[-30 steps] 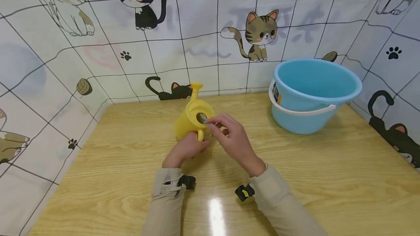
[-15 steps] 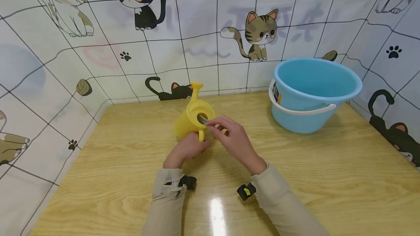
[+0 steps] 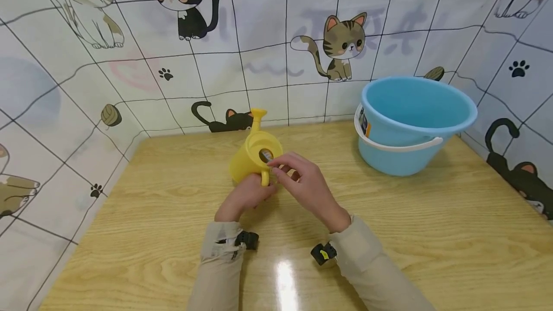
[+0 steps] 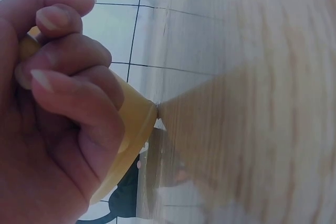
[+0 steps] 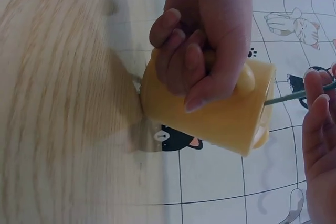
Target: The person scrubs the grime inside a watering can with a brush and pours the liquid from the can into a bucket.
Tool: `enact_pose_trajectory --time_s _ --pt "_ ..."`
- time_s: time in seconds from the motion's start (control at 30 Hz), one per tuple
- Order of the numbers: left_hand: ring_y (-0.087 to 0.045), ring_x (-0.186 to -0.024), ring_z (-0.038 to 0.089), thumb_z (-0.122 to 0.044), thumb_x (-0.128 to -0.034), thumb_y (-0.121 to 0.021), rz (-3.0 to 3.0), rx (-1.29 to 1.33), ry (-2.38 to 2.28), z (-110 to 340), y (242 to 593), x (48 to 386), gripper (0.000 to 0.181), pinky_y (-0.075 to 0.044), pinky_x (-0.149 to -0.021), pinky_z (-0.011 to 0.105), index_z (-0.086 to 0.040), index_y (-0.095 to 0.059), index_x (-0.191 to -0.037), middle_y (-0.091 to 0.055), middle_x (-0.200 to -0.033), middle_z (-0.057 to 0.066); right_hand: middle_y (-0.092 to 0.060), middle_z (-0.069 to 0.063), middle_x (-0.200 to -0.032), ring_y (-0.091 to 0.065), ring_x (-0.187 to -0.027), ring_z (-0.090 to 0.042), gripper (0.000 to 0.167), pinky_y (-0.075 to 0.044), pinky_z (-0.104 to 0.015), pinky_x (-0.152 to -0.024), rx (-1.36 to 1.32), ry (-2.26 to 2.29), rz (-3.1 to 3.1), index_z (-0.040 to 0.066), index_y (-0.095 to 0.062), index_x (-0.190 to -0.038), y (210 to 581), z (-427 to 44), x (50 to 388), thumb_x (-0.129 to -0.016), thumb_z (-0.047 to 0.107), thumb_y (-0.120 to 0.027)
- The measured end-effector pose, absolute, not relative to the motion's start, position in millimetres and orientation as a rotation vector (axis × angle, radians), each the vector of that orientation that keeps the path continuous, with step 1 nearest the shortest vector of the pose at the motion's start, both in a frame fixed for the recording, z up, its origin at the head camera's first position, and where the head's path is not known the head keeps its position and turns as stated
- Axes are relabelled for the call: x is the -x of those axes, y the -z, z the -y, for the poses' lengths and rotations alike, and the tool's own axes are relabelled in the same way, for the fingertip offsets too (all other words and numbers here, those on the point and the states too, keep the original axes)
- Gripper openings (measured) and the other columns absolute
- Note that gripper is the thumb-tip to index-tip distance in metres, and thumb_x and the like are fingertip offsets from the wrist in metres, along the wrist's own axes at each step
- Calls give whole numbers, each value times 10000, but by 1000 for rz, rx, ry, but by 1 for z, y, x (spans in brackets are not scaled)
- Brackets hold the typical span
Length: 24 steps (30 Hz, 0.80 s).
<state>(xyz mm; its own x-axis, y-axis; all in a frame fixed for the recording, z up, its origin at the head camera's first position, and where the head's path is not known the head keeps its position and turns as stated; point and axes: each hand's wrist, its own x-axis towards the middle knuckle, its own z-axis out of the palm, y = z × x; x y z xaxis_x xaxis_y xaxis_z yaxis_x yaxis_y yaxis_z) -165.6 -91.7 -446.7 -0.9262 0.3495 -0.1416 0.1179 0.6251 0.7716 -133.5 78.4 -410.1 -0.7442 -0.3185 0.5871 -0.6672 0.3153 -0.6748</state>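
A yellow watering can (image 3: 244, 163) is tilted on the wooden table, its round top opening turned toward me and its spout pointing at the back wall. My left hand (image 3: 247, 197) grips the can's handle (image 3: 265, 178), with fingers curled round it in the right wrist view. Between thumb and fingers, my right hand (image 3: 307, 182) pinches a thin grey-green stick (image 5: 286, 98) at the mouth of the can. The stick's far end goes inside the can and is hidden, so its kind cannot be told. Curled fingers (image 4: 79, 72) of the left hand fill the left wrist view.
A light blue bucket (image 3: 402, 157) with a white handle (image 3: 389, 148) stands at the back right of the wooden table (image 3: 151, 234). Cat-patterned cloth (image 3: 268, 28) forms the back and sides around the table.
The stick has shifted its angle in the can's opening as my right hand made small movements. The left hand and watering can have stayed almost in place.
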Motion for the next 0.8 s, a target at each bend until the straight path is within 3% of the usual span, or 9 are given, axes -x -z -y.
enact_pose_trajectory --time_s 0.33,0.53,0.8 --pt "-371 -350 146 -246 -817 -543 -2586 -442 -1191 92 449 166 248 -333 -343 270 -107 -521 -613 -465 -520 3 -604 25 -907 -497 -723 -56 166 -452 -245 -578 -965 -1349 2206 150 -658 -1012 407 -76 130 -887 183 -555" --pt "-363 -346 151 -182 -783 -546 -2586 -398 -1186 92 448 166 197 -329 -344 270 -93 -521 -609 -446 -501 5 -590 107 -891 -518 -744 -36 227 -448 -222 -551 -834 -1323 2280 167 -632 -1078 409 -77 132 -881 255 -561" --pt "-362 -342 139 -200 -779 -554 -2608 -413 -1144 90 448 165 245 -312 -345 255 -108 -474 -567 -418 -475 -15 -587 157 -876 -518 -746 -7 105 -447 -225 -551 -674 -1281 2355 217 -649 -931 418 -81 139 -850 267 -604"
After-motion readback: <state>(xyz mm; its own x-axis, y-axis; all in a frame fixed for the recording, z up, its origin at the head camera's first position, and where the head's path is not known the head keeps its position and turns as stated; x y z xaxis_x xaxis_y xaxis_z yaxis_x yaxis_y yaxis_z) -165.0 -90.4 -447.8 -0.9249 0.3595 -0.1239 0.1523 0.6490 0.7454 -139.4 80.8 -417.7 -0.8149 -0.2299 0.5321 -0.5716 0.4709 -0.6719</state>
